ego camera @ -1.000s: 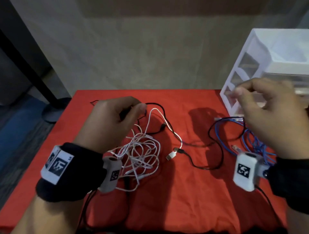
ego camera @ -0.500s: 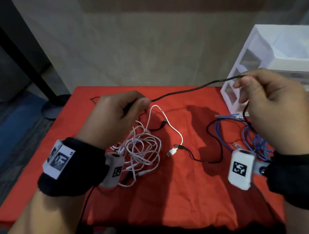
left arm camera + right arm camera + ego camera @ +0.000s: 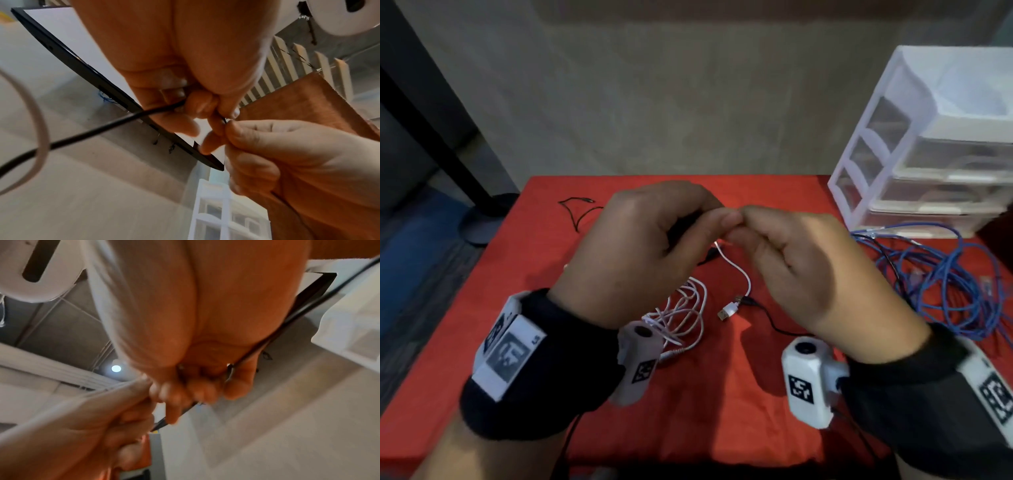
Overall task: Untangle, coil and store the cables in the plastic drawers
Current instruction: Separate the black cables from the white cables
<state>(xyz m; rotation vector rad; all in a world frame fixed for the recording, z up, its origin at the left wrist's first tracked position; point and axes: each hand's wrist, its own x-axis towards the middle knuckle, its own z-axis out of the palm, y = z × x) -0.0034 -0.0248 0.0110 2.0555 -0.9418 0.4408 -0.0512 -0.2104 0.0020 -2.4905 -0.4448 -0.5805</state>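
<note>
Both hands meet above the middle of the red cloth (image 3: 722, 394). My left hand (image 3: 717, 219) pinches a thin black cable (image 3: 102, 128) between thumb and curled fingers. My right hand (image 3: 751, 219) pinches the same cable right beside it, fingertips nearly touching (image 3: 228, 126). More of the black cable (image 3: 767, 315) lies on the cloth below. A tangled white cable (image 3: 685, 315) with a USB plug sits under my left wrist. A blue cable bundle (image 3: 945, 274) lies at the right, in front of the white plastic drawers (image 3: 859, 164).
A short stretch of black cable (image 3: 578, 209) lies at the cloth's far left corner. A pale wall stands behind the table. A dark stand and its base (image 3: 482, 219) are on the floor at left. The drawers appear pushed in.
My right hand, which held the black cable stretched out near the drawers, has come left to meet my left hand. The taut span between the hands is gone.
</note>
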